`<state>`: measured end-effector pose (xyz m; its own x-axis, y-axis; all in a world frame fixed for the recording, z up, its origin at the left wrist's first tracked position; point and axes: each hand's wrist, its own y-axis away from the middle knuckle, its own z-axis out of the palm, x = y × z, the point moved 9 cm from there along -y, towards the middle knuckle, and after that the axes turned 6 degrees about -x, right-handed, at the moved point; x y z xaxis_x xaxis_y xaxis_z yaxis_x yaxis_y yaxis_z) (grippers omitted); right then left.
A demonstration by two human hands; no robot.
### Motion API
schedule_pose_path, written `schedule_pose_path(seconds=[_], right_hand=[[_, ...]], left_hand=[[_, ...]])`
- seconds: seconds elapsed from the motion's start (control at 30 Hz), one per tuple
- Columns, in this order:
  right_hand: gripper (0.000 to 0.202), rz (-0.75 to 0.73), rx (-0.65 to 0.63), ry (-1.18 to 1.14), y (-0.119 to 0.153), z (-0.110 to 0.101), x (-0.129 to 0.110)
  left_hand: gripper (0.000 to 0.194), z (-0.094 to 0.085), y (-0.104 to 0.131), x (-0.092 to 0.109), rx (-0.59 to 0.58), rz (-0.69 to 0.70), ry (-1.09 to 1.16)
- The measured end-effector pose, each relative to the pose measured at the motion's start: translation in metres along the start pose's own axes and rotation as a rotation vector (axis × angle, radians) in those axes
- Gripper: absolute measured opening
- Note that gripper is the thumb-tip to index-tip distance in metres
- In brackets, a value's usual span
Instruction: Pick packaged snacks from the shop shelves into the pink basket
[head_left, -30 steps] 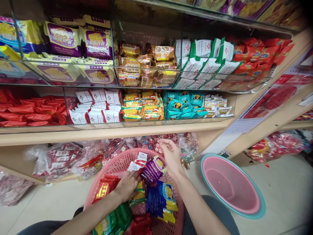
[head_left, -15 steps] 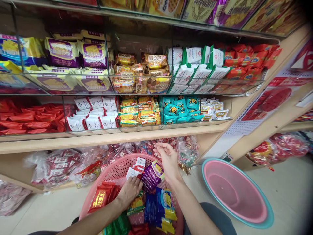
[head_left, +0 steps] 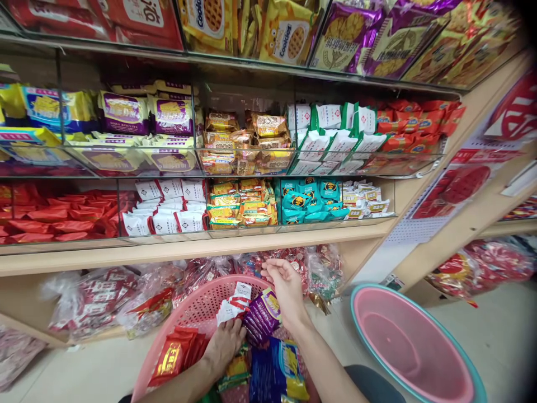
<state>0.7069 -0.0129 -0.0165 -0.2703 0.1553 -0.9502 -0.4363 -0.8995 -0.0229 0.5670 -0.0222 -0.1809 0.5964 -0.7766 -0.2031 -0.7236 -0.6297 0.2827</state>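
Observation:
A pink perforated basket (head_left: 195,302) stands below me with wrapped snack packs in it. My left hand (head_left: 226,340) reaches down inside, its fingers bent against a cluster of white-and-red packets (head_left: 235,305); the fingertips are partly hidden. My right hand (head_left: 286,288) hovers over the basket's far right rim, fingers loosely curled and slightly apart, with nothing visible in them. Close to its wrist are purple biscuit packs (head_left: 262,318). Red packs (head_left: 178,352) lie on the left, blue-and-yellow packs (head_left: 281,366) at the near right, and green-and-orange packs (head_left: 235,366) between.
Shelves ahead hold divided snacks: red packs (head_left: 62,212), white packets (head_left: 168,207), teal packets (head_left: 308,198) and others. Under the wooden shelf edge (head_left: 235,252) lie clear plastic bags (head_left: 107,296) of snacks. A pink basin with a blue rim (head_left: 413,336) sits on the floor at right.
The view has tilted up, so the shelves and basket appear lower in the picture. Both hands keep nearly the same places relative to the basket.

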Motion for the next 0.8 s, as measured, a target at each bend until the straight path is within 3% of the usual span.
schedule_pose_path(seconds=[0.1, 0.2, 0.3, 0.37, 0.47, 0.57, 0.7, 0.8], right_hand=[[0.023, -0.045, -0.005, 0.036, 0.001, -0.001, -0.004], [0.021, -0.16, -0.016, 0.152, 0.0, -0.002, -0.021], [0.018, -0.329, -0.013, 0.36, -0.006, 0.001, -0.053], [0.016, -0.47, -0.019, 0.512, -0.017, 0.01, -0.083], [0.019, -0.717, -0.086, 0.796, -0.038, 0.039, -0.13], [0.028, -0.932, -0.241, 1.208, -0.062, 0.084, -0.156], [0.036, -1.002, -0.431, 1.784, -0.092, 0.13, -0.15], [0.039, -0.952, -0.403, 2.084, -0.108, 0.147, -0.142]], left_hand=[[0.037, -0.003, 0.001, -0.002, -0.037, -0.006, 0.057], [0.039, -0.018, 0.011, -0.007, -0.052, -0.021, 0.103], [0.042, -0.039, 0.03, -0.018, -0.023, -0.025, 0.139], [0.049, -0.054, 0.045, -0.031, 0.073, -0.036, 0.18], [0.045, -0.067, 0.061, -0.051, 0.218, -0.072, 0.254], [0.04, -0.073, 0.065, -0.063, 0.252, -0.095, 0.292], [0.037, -0.088, 0.066, -0.065, 0.196, -0.105, 0.328], [0.041, -0.089, 0.066, -0.058, 0.13, -0.088, 0.378]])
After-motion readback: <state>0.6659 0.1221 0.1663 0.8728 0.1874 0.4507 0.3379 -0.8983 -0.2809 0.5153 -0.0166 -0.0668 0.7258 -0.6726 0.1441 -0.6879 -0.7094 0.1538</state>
